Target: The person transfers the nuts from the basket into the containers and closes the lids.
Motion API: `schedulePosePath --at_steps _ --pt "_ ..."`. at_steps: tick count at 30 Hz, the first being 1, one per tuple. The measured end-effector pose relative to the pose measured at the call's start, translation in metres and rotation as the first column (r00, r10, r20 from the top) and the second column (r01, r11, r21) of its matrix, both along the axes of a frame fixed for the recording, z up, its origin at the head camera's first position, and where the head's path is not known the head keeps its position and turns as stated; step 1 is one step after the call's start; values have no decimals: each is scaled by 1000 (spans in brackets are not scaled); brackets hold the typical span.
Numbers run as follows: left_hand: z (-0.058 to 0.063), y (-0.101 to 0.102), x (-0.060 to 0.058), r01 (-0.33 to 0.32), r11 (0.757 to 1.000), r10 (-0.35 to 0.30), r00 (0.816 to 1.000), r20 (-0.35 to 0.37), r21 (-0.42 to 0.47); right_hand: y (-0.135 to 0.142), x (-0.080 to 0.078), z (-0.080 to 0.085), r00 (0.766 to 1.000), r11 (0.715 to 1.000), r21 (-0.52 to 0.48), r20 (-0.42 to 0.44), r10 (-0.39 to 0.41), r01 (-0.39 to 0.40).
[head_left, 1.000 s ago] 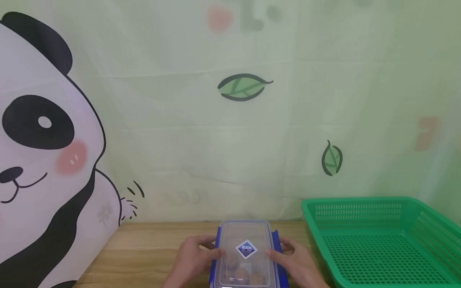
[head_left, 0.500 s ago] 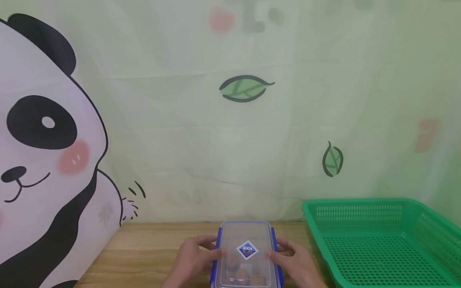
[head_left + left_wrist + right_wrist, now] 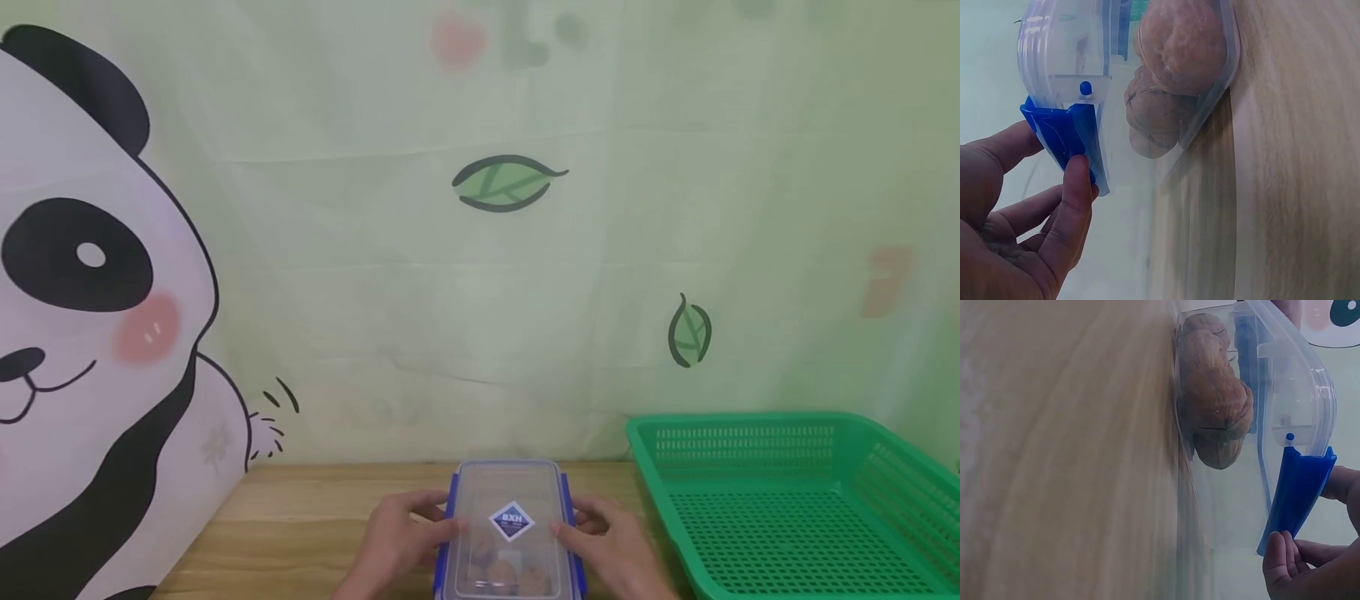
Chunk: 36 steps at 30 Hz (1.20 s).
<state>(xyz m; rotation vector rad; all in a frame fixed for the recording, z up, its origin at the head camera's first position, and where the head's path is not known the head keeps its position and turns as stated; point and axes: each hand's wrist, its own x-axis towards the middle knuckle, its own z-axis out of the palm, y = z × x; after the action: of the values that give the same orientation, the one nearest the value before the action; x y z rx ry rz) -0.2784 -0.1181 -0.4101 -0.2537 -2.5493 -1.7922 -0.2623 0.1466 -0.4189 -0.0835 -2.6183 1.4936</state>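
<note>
A clear plastic food container (image 3: pixel 510 483) with blue side latches stands on the table in front of me, its lid on. Several walnuts (image 3: pixel 1217 403) lie inside, at the end nearer me. My left hand (image 3: pixel 397 533) holds the container's left side, thumb on the lid edge and fingertips on the left latch (image 3: pixel 1063 137). On the other side, my right hand (image 3: pixel 618 542) grips in the same way, its fingertips at the lower end of the right latch (image 3: pixel 1300 494). Both latches hook over the lid rim, their lower ends beside the wall.
A green plastic basket (image 3: pixel 667 517) with a mesh floor stands just right of my right hand. The wooden table (image 3: pixel 300 517) ends at a pale cloth backdrop (image 3: pixel 337 292) printed with a panda and leaves.
The right latch, which stuck outward a second ago, has swung in against the container's side under my right fingers. The container and both hands otherwise stay nearly in place.
</note>
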Motion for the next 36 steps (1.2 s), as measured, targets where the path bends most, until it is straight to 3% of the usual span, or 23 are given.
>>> schedulePosePath --at_steps 7,21,31,36 --pt "0 -1 1 -6 1000 6 1000 26 -8 -1 0 2 1000 1000 11 18 11 -12" --pt "-6 0 0 -2 1000 2 1000 0 1 0 -2 0 999 996 85 -11 31 -30" --pt "-7 6 -2 -45 994 49 998 43 -95 4 -4 2 997 994 87 9 71 -72" --pt "-1 7 -2 -53 975 61 998 34 -217 0 -6 8 995 977 189 27 94 -97"
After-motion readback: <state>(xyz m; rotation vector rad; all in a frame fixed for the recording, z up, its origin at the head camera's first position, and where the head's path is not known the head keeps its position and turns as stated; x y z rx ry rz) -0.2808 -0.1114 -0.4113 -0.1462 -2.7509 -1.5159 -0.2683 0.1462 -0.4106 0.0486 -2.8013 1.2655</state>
